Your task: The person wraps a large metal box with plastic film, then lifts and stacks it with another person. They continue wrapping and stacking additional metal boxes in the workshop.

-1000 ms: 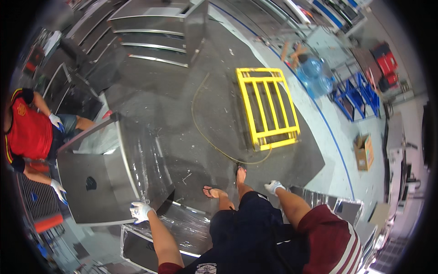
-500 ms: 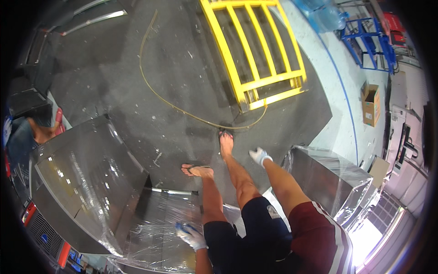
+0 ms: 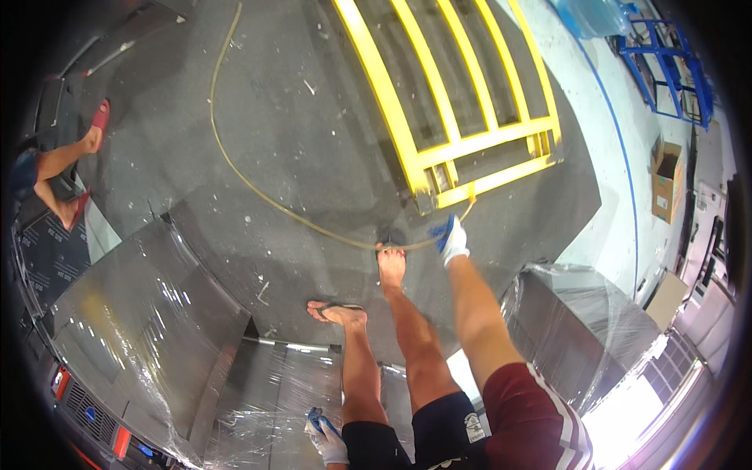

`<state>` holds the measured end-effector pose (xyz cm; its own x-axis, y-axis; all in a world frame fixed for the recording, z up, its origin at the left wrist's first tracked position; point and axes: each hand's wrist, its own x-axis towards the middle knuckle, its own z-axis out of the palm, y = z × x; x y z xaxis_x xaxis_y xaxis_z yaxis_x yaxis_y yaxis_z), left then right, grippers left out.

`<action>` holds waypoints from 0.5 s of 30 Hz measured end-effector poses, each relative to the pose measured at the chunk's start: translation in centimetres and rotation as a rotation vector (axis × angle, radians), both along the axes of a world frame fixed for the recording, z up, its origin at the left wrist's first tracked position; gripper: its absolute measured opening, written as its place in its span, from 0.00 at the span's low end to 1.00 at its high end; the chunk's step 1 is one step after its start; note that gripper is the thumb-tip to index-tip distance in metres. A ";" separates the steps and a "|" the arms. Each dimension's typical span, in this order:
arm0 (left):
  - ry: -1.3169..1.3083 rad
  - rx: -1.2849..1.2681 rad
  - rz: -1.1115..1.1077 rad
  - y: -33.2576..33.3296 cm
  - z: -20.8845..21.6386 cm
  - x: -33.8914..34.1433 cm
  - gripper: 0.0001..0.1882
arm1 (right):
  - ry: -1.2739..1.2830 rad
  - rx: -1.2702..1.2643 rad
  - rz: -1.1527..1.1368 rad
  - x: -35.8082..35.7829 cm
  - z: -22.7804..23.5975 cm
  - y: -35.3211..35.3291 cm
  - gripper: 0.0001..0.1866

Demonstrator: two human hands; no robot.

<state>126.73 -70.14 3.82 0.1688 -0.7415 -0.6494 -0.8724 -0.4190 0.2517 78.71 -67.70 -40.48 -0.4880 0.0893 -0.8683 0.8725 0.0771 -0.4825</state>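
Our right hand (image 3: 452, 240) nearer: fingers bent at tan cord (image 3: 274, 202), cannot tell if gripping. Yellow slatted metal frame (image 3: 486, 142) just beyond fingertips, slightly right, long axis pointing away from us. Our left hand (image 3: 327, 442) well back, grip unclear.

Right hand (image 3: 452, 240) at thin cord (image 3: 298, 218) near yellow frame (image 3: 489, 142), left hand (image 3: 329, 443) by wrapped panel (image 3: 274, 392)
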 end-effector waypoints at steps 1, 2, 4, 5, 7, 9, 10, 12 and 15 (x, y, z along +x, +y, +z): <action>0.011 0.024 0.018 -0.5 0.3 -1.0 0.21 | -0.076 0.001 0.026 1.7 2.4 0.0 0.19; 0.039 0.041 0.033 -1.1 0.6 -2.1 0.20 | -0.156 -0.045 -0.016 3.0 4.9 -0.4 0.21; 0.125 0.031 0.075 -2.1 1.6 -4.5 0.20 | -0.171 0.157 -0.137 5.3 10.0 -1.7 0.24; 0.138 0.055 0.029 -2.7 2.6 -5.6 0.20 | -0.216 -0.020 -0.070 5.6 13.8 -0.7 0.25; 0.169 0.084 -0.063 -4.2 4.2 -7.1 0.20 | -0.311 -0.052 -0.108 5.8 19.8 -0.6 0.23; 0.151 0.097 -0.050 -5.3 6.2 -8.2 0.21 | -0.413 0.023 -0.033 6.0 25.9 0.1 0.17; 0.173 0.093 -0.061 -5.7 7.4 -8.4 0.22 | -0.387 0.114 0.002 6.5 28.5 0.2 0.16; 0.225 0.101 -0.082 -6.9 9.6 -8.1 0.23 | -0.387 0.148 0.141 7.2 33.6 0.8 0.17; 0.150 -0.003 -0.063 -8.9 12.0 -6.6 0.20 | -0.320 0.264 0.319 9.1 39.3 0.2 0.17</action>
